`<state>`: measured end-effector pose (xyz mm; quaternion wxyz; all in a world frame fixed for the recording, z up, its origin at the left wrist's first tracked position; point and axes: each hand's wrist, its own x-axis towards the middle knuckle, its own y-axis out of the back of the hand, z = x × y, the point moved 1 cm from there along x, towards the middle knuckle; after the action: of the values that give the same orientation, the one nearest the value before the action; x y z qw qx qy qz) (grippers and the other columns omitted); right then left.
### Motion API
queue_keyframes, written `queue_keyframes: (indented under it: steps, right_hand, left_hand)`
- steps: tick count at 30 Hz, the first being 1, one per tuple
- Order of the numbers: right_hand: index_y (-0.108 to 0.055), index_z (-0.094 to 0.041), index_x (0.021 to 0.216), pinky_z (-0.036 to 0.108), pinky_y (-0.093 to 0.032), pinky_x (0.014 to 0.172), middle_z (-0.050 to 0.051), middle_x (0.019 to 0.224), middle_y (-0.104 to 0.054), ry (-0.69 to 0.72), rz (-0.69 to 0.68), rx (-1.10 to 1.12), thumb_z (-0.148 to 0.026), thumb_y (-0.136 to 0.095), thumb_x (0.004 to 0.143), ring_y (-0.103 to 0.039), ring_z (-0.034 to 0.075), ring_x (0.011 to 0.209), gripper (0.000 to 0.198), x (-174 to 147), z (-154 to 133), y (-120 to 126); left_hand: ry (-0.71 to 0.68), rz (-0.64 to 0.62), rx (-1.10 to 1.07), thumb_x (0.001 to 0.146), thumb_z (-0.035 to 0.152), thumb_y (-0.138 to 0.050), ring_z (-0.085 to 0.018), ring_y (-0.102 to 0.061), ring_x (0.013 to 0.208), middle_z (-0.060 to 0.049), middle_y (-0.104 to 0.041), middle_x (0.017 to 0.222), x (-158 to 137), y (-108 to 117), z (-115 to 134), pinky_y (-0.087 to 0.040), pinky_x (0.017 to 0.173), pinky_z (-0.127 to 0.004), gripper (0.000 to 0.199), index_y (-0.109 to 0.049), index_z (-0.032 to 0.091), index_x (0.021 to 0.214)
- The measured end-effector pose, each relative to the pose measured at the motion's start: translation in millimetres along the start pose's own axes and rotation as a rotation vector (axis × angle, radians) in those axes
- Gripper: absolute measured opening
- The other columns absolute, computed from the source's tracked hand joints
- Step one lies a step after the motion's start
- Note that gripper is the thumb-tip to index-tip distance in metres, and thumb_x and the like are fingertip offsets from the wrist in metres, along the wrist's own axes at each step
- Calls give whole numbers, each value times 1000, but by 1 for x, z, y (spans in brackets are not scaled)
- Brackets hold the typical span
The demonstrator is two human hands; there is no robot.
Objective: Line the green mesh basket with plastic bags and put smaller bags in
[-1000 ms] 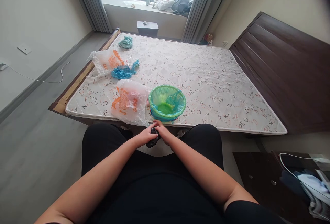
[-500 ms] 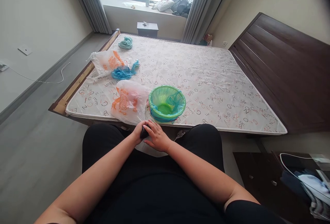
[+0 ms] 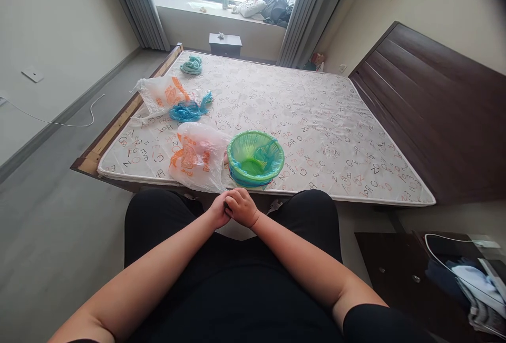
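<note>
Just off the bed's front edge, my left hand is closed around a small black object, mostly hidden by fingers. My right hand meets it from the other side, with its fingers curled over the same object. What kind of thing it is cannot be made out. Beyond my hands stands a green basket lined with thin bluish plastic. To its left lies a white plastic bag with orange print, and something pinkish shows through it.
On the mattress lie a crumpled blue plastic bag, another orange-printed bag and a coiled teal cloth. A dark headboard rises at right. A dark cabinet with cable and clothes stands at lower right.
The right hand's outstretched fingers have curled in over the black object, and less of it shows. Both hands have drawn closer together. The bags and basket stay put.
</note>
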<state>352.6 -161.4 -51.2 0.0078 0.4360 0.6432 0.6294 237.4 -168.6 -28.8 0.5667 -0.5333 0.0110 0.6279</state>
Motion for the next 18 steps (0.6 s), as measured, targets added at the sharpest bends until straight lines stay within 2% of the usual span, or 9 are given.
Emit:
queue_keyframes:
  steps: [3, 6, 9, 12, 15, 18]
  right_hand:
    - [-68, -21, 87, 39, -45, 79, 10, 94, -63, -80, -40, -87, -36, -61, 93, -51, 25, 89, 18, 4, 1, 5]
    - [-69, -20, 89, 35, -45, 75, 10, 91, -62, -83, -74, -83, -35, -59, 93, -50, 24, 86, 19, 5, 0, 8]
    - [-71, -19, 107, 35, -48, 81, 11, 101, -63, -34, -67, -6, -30, -56, 94, -53, 23, 93, 22, 5, 1, 11]
    - [-69, -25, 119, 37, -50, 91, 11, 118, -63, 56, -80, 104, -26, -52, 97, -56, 23, 100, 29, 4, 4, 15]
    - [-71, -29, 118, 38, -50, 93, 10, 122, -62, 109, -122, 181, -34, -51, 100, -58, 23, 103, 27, 2, 9, 18]
    - [-71, -25, 106, 38, -51, 86, 11, 109, -65, 69, -166, 206, -52, -50, 100, -58, 23, 93, 35, -1, 14, 15]
  left_hand:
    - [-68, 60, -53, 86, 20, -60, -11, -60, 62, -2, -62, 70, -2, -3, -7, -49, 56, -19, 12, -62, 14, 76]
    - [-137, 87, -38, 80, 23, -67, -11, -59, 62, -1, -61, 68, 1, -1, -12, -49, 57, -20, 12, -61, 14, 75]
    - [-204, 91, 13, 73, 25, -70, -12, -59, 64, -1, -62, 70, 6, 4, -12, -48, 59, -21, 14, -62, 14, 77]
    - [-249, 128, 49, 70, 24, -67, -11, -58, 62, 1, -60, 67, 7, 6, -5, -47, 58, -20, 13, -60, 14, 74]
    - [-123, 176, 101, 75, 27, -62, -10, -56, 55, 2, -56, 61, 3, 5, -1, -43, 51, -19, 14, -55, 17, 70]
    - [88, 189, 194, 79, 33, -59, -9, -46, 41, 3, -50, 54, -3, 1, -2, -28, 38, -20, 19, -53, 19, 70]
